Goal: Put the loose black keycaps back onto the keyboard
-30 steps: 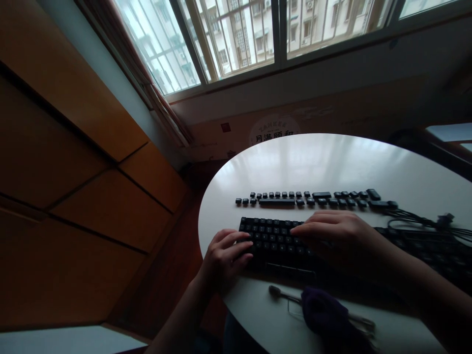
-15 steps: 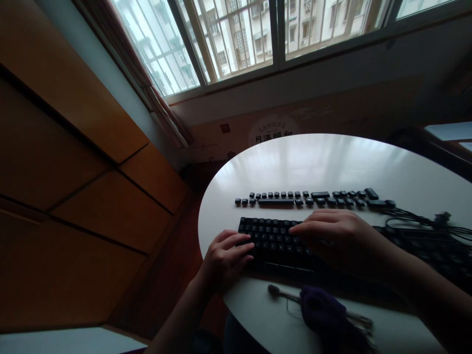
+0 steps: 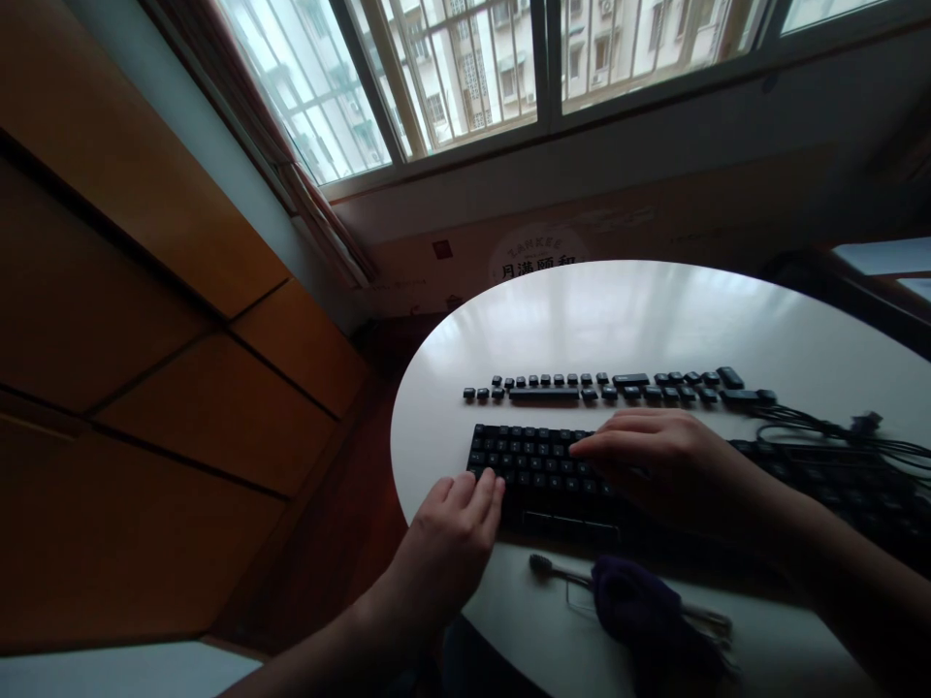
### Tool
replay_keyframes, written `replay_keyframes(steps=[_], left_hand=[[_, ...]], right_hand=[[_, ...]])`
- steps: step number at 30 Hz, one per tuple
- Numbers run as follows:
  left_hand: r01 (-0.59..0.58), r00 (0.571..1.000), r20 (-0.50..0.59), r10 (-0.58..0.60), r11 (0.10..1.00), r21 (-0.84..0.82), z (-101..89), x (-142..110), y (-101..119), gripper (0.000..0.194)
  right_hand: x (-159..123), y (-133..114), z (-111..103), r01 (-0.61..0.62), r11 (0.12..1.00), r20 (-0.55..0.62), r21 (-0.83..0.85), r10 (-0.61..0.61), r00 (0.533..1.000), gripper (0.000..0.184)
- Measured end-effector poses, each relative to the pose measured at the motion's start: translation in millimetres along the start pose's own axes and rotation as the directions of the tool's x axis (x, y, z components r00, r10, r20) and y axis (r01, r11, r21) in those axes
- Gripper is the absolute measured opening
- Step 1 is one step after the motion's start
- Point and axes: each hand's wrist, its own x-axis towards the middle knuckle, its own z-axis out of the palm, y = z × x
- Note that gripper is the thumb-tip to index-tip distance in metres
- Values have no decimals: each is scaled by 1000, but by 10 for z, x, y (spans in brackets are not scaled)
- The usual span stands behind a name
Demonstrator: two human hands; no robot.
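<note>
Here, lower centre, the left hand (image 3: 457, 533) curls its fingers, close together, onto the left end of the black keyboard (image 3: 542, 463); the right hand (image 3: 655, 465) arches over its middle, fingers loosely bent, any grip hidden. Loose keycaps (image 3: 544, 395) line up just above.

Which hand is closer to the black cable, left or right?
Right. The right hand is over the keyboard, to the left of the black cable. The left hand is farther away, at the keyboard's left end.
</note>
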Motion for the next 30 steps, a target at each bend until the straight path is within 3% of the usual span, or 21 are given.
replay_keyframes(steps=[4, 6, 8, 12, 14, 15, 21, 27, 30], left_hand=[[-34, 998, 47, 32, 999, 34, -19, 12, 45, 43], [14, 1000, -27, -16, 998, -54, -23, -23, 11, 41], [116, 980, -140, -143, 975, -188, -18, -91, -17, 38], [341, 827, -316, -466, 861, -379, 63, -278, 64, 29], [381, 768, -355, -533, 826, -415, 133, -352, 161, 26], [368, 762, -368, -532, 824, -431, 166, -377, 209, 26], [178, 838, -391, -380, 868, -463, 212, -357, 298, 33], [182, 846, -368, -386, 858, -481, 163, -222, 262, 31], [233, 828, -359, -430, 848, -476, 197, -217, 281, 29]], right_hand=[[-3, 15, 25, -9, 1000, 1, 4, 9, 1000, 19], [0, 27, 22, -8, 1000, 1, 0, 8, 1000, 19], [3, 37, 8, -4, 1000, 0, -6, 4, 1000, 19], [-2, 52, -15, -11, 1000, -30, -13, 11, 999, 19], [-9, 59, -7, -20, 1000, -29, -11, 20, 999, 19], [-13, 63, 2, -22, 1000, -22, -9, 22, 1000, 19], [-27, 84, 52, -22, 1000, 19, -5, 22, 1000, 19], [-34, 91, 32, -44, 999, 4, -3, 44, 999, 20], [-28, 86, 31, -69, 998, -10, -3, 69, 998, 20]])
